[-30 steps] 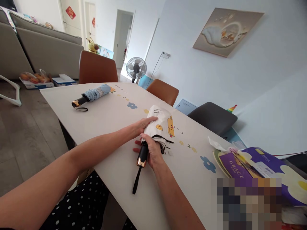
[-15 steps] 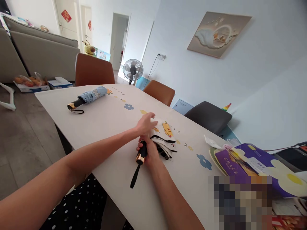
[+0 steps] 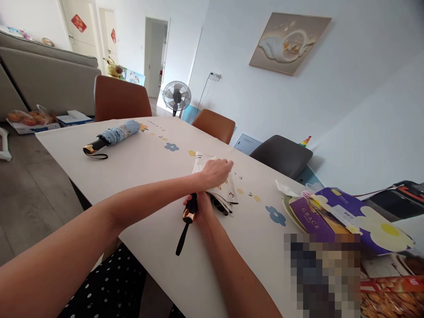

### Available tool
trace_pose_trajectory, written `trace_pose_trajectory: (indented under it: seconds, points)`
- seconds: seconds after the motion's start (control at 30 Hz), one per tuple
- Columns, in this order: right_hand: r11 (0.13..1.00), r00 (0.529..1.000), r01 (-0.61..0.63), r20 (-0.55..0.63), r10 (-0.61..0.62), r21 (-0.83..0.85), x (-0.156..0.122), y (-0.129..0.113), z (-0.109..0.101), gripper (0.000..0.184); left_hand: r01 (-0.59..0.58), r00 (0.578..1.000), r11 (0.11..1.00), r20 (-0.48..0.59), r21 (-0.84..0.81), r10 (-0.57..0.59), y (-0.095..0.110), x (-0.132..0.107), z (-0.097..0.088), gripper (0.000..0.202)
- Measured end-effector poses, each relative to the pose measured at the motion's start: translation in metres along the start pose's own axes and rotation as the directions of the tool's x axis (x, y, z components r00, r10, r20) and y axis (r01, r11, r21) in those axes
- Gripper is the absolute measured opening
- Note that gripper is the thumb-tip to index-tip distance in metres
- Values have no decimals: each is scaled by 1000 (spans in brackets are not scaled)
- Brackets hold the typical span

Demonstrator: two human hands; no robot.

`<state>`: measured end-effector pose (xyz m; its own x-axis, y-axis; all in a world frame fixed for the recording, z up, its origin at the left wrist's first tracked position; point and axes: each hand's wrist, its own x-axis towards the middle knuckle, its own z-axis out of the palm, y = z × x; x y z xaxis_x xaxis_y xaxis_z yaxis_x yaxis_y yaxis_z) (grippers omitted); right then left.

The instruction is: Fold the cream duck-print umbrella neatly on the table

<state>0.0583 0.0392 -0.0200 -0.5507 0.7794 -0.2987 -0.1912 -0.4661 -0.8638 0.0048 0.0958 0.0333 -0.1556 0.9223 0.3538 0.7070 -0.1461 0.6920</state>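
Our right hand [image 3: 202,206] is closed around the white umbrella [image 3: 199,162], with its fingers wrapped about the black handle [image 3: 190,211] where this meets the cloth. Our left hand [image 3: 217,173] lies across the top of the cloth, palm down and fingers bent; the fingertips are hidden, so we cannot tell whether they pinch the cloth or only press on it. The white umbrella is over the table [image 3: 149,163], its handle pointing toward us and its loose, dark-edged folds spreading out on the right. A black strap [image 3: 182,239] hangs from the gold end of the handle.

Left of the white umbrella and farther from us, we see a blue umbrella [image 3: 119,134] bundled up on the table, its gold-tipped handle turned to our left. To the right of the white umbrella, well apart from it, lie a purple box [image 3: 306,216] and a flowered box [image 3: 374,223].

Beyond the white umbrella, past the table's far edge, we have two brown chairs [image 3: 122,99], a grey chair [image 3: 281,154] and a fan [image 3: 176,95]. Farther off to its left stands a sofa [image 3: 53,75]; up to its right hangs a picture [image 3: 290,43].
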Motion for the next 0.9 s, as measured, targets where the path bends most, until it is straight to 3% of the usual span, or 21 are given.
trace_pose_trajectory:
  seconds: [0.1, 0.17, 0.3, 0.37, 0.47, 0.57, 0.77, 0.9]
  points:
    - [989, 995, -98, 21, 96, 110, -4, -2, 3, 13, 34, 985, 999, -169, -8, -35, -12, -10, -36, 32]
    - [978, 991, -137, 12, 137, 155, -5, -4, 4, 12, 66, 956, 998, -284, -14, -67, -28, -21, -58, 28]
    - [976, 991, -133, -2, 136, 172, -4, -7, 4, 19, 316, 890, 948, -334, -42, -311, -72, -47, -82, 27]
    - [975, 992, -130, 23, 128, 178, -4, -7, 2, 23, 446, 842, 893, -315, -53, -439, -92, -58, -83, 30]
    - [975, 991, -132, 55, 124, 178, -4, -7, -2, 30, 530, 812, 847, -262, -41, -522, -110, -69, -78, 28]
    - [979, 996, -79, 43, 72, 189, -2, -8, -5, 27, 533, 814, 846, -259, -19, -520, -114, -71, -75, 26]
    - [989, 989, 95, -125, -80, 113, 4, -9, -13, 17, 501, 852, 862, -216, 72, -477, -112, -68, -70, 17]
    - [986, 979, 157, -142, -149, 50, 4, -9, -15, 18, 484, 867, 864, -211, 138, -452, -116, -68, -66, 16]
